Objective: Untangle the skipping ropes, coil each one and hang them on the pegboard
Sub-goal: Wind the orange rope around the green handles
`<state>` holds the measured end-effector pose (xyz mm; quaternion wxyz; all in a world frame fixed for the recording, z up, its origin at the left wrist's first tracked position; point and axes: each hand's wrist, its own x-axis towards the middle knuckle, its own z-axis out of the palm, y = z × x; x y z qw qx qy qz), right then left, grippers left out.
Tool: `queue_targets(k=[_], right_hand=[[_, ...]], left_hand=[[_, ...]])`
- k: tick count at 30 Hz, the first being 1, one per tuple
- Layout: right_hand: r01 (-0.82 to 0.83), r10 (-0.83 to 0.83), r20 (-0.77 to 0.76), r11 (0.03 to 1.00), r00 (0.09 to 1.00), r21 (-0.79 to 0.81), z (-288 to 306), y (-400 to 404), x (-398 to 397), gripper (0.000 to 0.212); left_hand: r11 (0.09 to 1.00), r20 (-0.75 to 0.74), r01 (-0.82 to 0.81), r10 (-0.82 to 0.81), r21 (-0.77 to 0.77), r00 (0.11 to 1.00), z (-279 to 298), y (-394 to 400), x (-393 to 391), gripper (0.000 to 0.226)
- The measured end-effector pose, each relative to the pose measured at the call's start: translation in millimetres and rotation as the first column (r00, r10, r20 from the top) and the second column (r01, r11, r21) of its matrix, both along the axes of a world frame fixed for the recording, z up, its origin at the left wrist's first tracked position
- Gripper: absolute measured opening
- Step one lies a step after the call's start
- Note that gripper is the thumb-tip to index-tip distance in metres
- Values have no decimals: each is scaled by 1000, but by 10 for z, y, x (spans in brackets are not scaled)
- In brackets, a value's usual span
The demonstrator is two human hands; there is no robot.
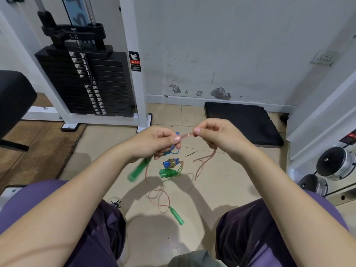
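Note:
My left hand and my right hand are raised over the floor, each pinching a thin pink rope that runs taut between them. A blurred green handle hangs below my left hand, with some blue cord at its fingers. More pink rope trails from my right hand down to the floor. On the tiles lie a coiled blue-handled rope, a bundled green-handled rope, and a loose pink loop ending in another green handle. No pegboard is in view.
A black weight stack in a white frame stands at the back left. A black mat lies against the wall. Chrome dumbbells sit at the right. My knees in purple trousers frame the floor.

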<state>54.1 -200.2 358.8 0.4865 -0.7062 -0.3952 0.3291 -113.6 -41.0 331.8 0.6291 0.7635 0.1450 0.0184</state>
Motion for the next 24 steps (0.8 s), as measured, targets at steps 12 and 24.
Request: queue_targets(k=[12, 24], right_hand=[[309, -317, 38, 940, 948, 146, -71, 3, 102, 19], [-199, 197, 44, 978, 980, 63, -152, 84, -244, 22]], left_hand=[[984, -109, -22, 2, -178, 994, -34, 118, -80, 29], [960, -39, 92, -106, -265, 994, 3, -76, 2, 28]])
